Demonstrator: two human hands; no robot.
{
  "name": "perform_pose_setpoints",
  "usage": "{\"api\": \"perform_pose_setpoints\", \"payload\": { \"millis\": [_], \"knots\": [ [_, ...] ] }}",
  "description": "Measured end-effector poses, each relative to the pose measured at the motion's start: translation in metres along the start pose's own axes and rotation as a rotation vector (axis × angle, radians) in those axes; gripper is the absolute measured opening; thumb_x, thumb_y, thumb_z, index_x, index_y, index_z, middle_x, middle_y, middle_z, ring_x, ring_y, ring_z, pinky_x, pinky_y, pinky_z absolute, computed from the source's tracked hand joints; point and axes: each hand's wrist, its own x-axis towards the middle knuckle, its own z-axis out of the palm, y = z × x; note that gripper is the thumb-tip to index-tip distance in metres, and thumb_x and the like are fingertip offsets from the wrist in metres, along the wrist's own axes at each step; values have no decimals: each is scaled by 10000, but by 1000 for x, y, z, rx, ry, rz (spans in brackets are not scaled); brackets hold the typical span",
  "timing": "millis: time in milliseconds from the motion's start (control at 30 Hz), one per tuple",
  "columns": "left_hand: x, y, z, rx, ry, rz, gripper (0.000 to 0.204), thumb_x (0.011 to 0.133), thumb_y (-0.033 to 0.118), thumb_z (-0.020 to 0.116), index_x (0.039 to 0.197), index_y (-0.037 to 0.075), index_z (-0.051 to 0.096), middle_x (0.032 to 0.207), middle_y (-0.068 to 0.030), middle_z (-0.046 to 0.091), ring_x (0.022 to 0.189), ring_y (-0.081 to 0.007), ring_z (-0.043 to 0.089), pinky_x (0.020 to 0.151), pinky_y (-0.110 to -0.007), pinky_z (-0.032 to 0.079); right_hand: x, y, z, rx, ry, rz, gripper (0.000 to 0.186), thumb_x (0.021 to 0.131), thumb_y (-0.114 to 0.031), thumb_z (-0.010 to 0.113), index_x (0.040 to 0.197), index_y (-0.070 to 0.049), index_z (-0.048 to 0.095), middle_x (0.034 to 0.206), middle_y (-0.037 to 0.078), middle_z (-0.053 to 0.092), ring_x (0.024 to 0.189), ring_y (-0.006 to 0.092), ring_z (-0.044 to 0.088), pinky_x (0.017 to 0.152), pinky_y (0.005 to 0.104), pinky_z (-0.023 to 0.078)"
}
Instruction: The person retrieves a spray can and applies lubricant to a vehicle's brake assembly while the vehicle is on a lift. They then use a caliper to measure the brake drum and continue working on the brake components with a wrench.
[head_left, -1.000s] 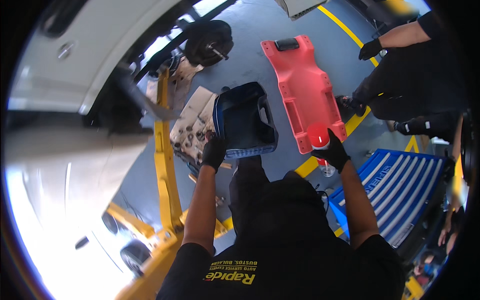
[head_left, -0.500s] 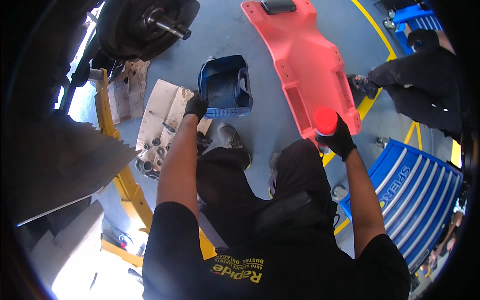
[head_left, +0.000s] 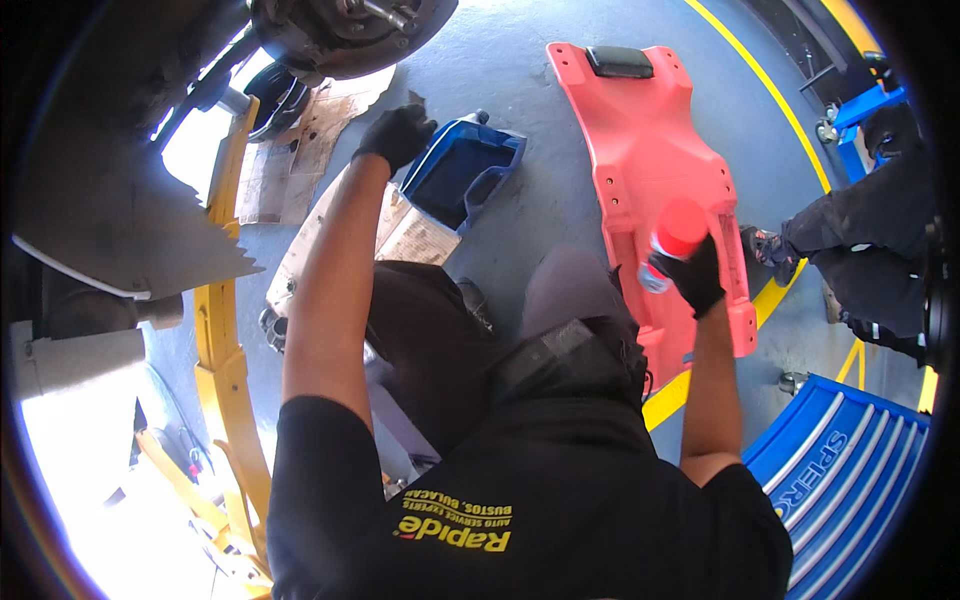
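Trainee: What is the present working position?

Instructor: The black-gloved right hand (head_left: pixel 697 274) grips the red-capped cylindrical container (head_left: pixel 677 236), tilted, above the red moulded-plastic creeper (head_left: pixel 655 150). The black-gloved left hand (head_left: pixel 397 137) has curled fingers beside the cut-open blue plastic jug (head_left: pixel 458 180); whether it grips anything cannot be told.

Trainee: How is the container best handled?

Instructor: The operator should grip its body below the cap, clear of the creeper's rim.

Free floor (head_left: pixel 553 195) between blue pan (head_left: pixel 458 172) and red creeper (head_left: pixel 650 145)
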Motion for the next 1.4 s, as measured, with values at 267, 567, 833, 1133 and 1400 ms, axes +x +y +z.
{"api": "perform_pose_setpoints", "payload": {
  "millis": [267, 567, 833, 1133, 1400],
  "knots": [
    [-104, 177, -11, -700, 197, 263, 871, 706, 390, 943, 1397, 33, 549, 1391, -207, 613, 1282, -366, 606, 1082, -452, 477, 66, -114, 112, 360, -285, -428, 733, 702, -271, 961, 1304, -48, 607, 1238, 143, 669, 1146, 281, 651, 1025, 402, 507],
    [-123, 190, -18, -794, 432, -138, 569, 671, 149, 969, 1154, 12, 701, 1106, -125, 770, 1020, -217, 748, 904, -374, 592, 65, -102, 133, 443, -490, -448, 542, 917, -379, 772, 1320, -50, 620, 1200, 176, 670, 1205, 363, 581, 1109, 468, 408],
    [-110, 146, 7, -887, 546, -342, 629, 680, 260, 976, 1157, -15, 670, 1048, -134, 772, 980, -239, 758, 845, -377, 611, -10, -65, 106, -295, -1144, -180, 847, 766, -481, 816, 1475, -111, 537, 1478, 185, 522, 1367, 375, 482, 1160, 468, 374],
    [-81, 147, 5, -883, 501, -210, 671, 641, 277, 976, 1185, 19, 680, 1102, -146, 761, 1030, -253, 745, 890, -384, 590, -50, 15, -8, 91, -1051, 174, 838, 833, -359, 798, 1548, -100, 447, 1476, 199, 549, 1336, 358, 551, 1115, 479, 456],
    [-83, 149, -9, -796, 530, -103, 727, 635, 326, 962, 1231, 46, 653, 1174, -162, 736, 1077, -322, 723, 921, -432, 572, -215, 102, -46, 1041, -640, 773, 738, 898, -221, 747, 1549, -79, 430, 1466, 113, 568, 1292, 271, 591, 1094, 417, 487]
  ]
}}
